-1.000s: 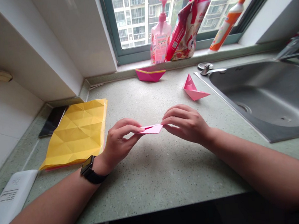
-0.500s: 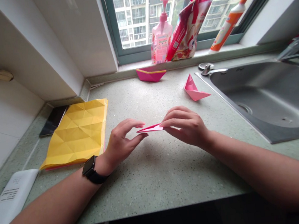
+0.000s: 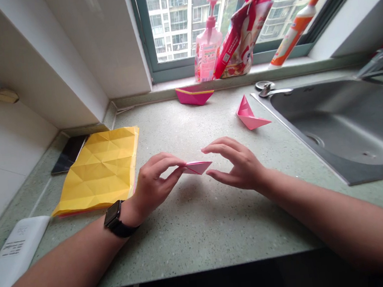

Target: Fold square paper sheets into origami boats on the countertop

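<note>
Between thumb and fingers, my left hand (image 3: 159, 177) pinches the left end of a small folded pink paper (image 3: 198, 167), held just above the counter. My right hand (image 3: 235, 164) is close by on the right, thumb and fingers apart, curved around the paper's free pointed end without visibly touching it. Farther back, a folded pink paper boat (image 3: 251, 116) rests on the counter near the sink. Against the back ledge sits a darker magenta paper boat (image 3: 195, 97) with a yellow edge.
Creased yellow paper (image 3: 102, 169) lies at the left, beside a dark flat object (image 3: 70, 155) and a white device (image 3: 15, 255). A steel sink (image 3: 337, 145) is at the right. The windowsill holds a pink pump bottle (image 3: 208, 52), a red bag (image 3: 244, 40) and an orange-white bottle (image 3: 296, 30).
My left hand has closed on the left end of the folded paper. My right hand has let go of the other end and opened. The paper now shows a different face.
</note>
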`<state>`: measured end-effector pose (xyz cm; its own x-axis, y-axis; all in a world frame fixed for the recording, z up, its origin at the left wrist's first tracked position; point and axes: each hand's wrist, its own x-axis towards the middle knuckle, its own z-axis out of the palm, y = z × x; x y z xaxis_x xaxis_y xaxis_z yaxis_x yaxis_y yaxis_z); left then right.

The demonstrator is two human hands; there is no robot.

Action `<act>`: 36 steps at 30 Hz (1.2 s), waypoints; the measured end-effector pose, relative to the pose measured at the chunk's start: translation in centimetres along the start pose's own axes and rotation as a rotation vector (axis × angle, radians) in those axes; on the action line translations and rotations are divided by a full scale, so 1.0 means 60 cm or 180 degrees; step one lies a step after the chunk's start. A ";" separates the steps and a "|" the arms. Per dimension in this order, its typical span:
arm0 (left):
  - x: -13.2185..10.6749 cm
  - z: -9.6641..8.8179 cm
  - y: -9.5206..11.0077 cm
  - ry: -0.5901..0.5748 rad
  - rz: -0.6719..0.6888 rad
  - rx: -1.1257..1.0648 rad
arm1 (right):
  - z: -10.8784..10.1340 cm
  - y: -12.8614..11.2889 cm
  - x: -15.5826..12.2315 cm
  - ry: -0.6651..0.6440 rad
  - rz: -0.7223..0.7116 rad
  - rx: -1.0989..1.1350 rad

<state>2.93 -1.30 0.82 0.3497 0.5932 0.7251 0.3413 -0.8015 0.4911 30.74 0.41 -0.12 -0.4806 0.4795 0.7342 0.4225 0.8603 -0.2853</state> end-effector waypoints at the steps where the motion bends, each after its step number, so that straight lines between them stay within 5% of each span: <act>1: -0.001 0.001 0.004 -0.0048 0.0152 0.0100 | 0.001 -0.006 0.001 -0.0012 -0.0059 0.0009; 6: -0.006 0.005 0.026 -0.0418 0.0654 0.0441 | 0.008 -0.027 0.008 -0.0067 -0.0358 0.0016; 18: 0.002 0.007 0.021 -0.0287 0.0308 0.0112 | 0.013 -0.033 0.010 -0.0047 -0.0372 -0.0065; 28: 0.005 0.005 0.008 -0.0046 -0.0303 -0.0388 | 0.004 -0.015 0.008 0.0154 -0.0008 0.0118; 36: 0.001 0.003 -0.021 0.0101 -0.0923 -0.0401 | -0.010 0.020 0.003 -0.0069 0.0076 0.0102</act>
<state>2.66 -0.25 0.16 0.2256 0.7973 0.5598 0.3114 -0.6035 0.7341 31.60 1.40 0.02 -0.4874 0.5033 0.7135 0.4093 0.8535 -0.3225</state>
